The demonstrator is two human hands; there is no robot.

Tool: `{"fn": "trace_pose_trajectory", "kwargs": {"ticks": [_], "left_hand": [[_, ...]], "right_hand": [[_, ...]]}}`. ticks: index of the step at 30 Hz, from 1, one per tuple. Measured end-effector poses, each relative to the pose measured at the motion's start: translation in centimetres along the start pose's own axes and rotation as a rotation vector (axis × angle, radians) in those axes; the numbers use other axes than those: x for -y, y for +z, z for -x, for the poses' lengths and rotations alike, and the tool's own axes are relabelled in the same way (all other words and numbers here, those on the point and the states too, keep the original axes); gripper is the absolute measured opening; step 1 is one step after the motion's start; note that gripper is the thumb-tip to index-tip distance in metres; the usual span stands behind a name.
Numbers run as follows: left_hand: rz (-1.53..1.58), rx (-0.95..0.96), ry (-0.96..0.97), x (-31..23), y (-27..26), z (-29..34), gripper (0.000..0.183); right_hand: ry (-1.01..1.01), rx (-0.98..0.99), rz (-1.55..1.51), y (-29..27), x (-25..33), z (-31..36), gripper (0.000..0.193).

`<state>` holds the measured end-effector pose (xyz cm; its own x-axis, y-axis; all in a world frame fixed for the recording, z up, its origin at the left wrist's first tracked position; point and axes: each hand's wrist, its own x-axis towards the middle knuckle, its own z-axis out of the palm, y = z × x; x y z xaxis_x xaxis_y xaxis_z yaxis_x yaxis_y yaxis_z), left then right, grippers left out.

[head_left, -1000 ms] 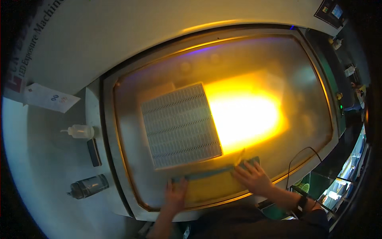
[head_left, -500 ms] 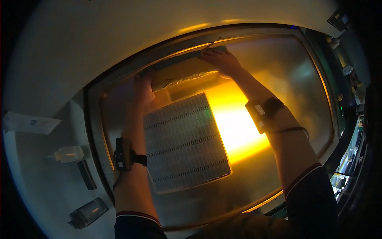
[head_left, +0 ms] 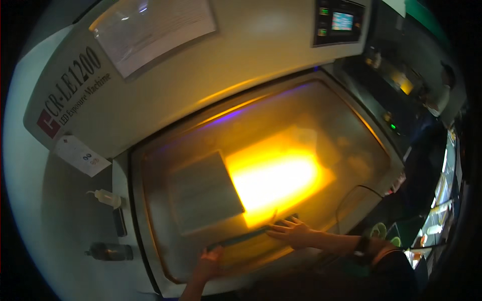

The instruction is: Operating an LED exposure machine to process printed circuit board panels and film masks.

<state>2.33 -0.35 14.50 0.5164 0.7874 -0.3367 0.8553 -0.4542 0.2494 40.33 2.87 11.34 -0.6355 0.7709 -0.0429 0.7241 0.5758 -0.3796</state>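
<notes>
Industrial workshop or factory room, identified by the large pale machine (head_left: 261,42), whose broad, rimmed bed (head_left: 159,251) glows yellow over part of its surface and whose housing carries a control panel (head_left: 338,37) with a lit screen (head_left: 343,21). A printed sheet (head_left: 155,37) hangs on the housing, and a squeeze bottle (head_left: 106,198) lies within reach at the left. At right, a green indicator lamp (head_left: 393,126) and another person (head_left: 439,103) indicate a shared workplace.
</notes>
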Motion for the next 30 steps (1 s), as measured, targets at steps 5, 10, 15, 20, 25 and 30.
{"fn": "trace_pose_trajectory", "kwargs": {"ticks": [5,10,15,20,25,30], "left_hand": [[0.041,-0.17,0.077,-5.0,1.7,2.7,0.07],[0.297,0.118,0.273,-14.3,3.9,8.8,0.072],[0.77,0.331,0.169,-23.5,12.1,10.5,0.063],[0.395,0.012,0.185,-26.5,22.5,4.8,0.059],[0.229,-0.147,-0.178,-28.8,22.5,0.9,0.039],[0.269,-0.158,-0.22,-28.1,22.2,0.3,0.038]], "right_hand": [[0.01,0.037,0.278,-0.8,2.8,7.3,0.066],[0.058,0.289,-0.151,-6.0,5.2,20.6,0.04],[0.317,0.545,-0.233,-8.1,8.0,30.3,0.04],[0.316,0.059,0.197,1.1,5.8,36.4,0.055],[0.547,0.038,-0.154,6.2,6.0,41.8,0.052],[0.612,0.354,-0.36,9.8,5.5,50.4,0.058]]}}
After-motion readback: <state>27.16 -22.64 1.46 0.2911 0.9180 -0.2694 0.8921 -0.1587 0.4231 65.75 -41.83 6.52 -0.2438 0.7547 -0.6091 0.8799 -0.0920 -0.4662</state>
